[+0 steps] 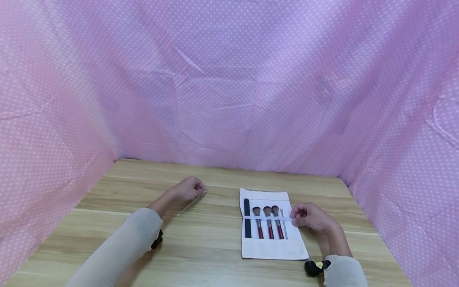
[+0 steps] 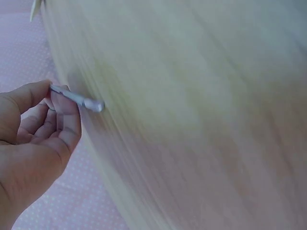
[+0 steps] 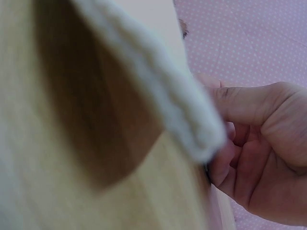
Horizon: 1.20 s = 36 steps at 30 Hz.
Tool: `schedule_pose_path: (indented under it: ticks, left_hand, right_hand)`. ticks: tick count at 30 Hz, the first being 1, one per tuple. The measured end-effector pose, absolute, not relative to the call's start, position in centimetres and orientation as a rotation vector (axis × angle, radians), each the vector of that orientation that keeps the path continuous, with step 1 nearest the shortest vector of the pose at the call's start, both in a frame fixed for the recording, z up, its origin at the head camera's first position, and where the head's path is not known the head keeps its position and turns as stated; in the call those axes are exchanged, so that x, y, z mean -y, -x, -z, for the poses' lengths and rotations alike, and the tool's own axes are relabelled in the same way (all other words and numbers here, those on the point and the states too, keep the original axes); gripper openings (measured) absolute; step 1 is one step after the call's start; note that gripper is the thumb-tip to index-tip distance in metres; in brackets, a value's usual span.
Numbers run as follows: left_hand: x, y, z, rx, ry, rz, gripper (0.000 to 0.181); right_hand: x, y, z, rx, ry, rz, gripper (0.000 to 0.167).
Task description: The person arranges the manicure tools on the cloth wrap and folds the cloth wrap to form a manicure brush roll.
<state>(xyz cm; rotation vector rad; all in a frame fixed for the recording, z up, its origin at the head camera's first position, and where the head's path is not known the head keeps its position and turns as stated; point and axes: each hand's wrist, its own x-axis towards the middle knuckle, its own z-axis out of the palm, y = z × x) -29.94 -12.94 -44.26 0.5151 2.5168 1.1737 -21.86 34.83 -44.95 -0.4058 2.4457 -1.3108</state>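
Observation:
My left hand (image 1: 188, 188) pinches a thin silvery metal stick (image 2: 76, 97) between thumb and fingers, over the table's left half. One end of the stick is thicker and points away from the hand. On the right, my right hand (image 1: 312, 216) pinches the right edge of a white cloth brush roll (image 1: 276, 249) laid open. That edge stands off the table in the right wrist view. Under the roll's elastic band (image 1: 263, 218) sit a flat black strip (image 1: 247, 227), three makeup brushes (image 1: 270, 229) with red handles and a slim metal tool (image 1: 285, 230).
Both hands work above a wooden table (image 1: 201, 255). Pink polka-dot cloth (image 1: 222, 119) hangs around its back and sides. A dark device (image 1: 317, 268) is strapped at the right wrist, and another (image 1: 157, 240) at the left.

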Motion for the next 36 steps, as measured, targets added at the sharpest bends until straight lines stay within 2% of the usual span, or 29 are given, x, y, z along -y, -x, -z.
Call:
schedule_pose_path:
  ticks: [16,26,36]
  left_hand:
    - [10.5,30.6,43.5,-2.325,-0.373,-1.548,0.028]
    - [5.4,30.8,42.7,-2.165,-0.294,-1.821,0.03]
    - [-0.3,31.1,42.3,-1.983,-0.221,-2.081,0.022]
  right_hand:
    - [-34.9,21.8,44.9,-2.43,0.405,1.312,0.014]
    - [-34.9,21.8,45.1,-2.465,0.4,1.272,0.007]
    - [-34.7,22.0,45.1,-2.489,0.407,1.249,0.005]
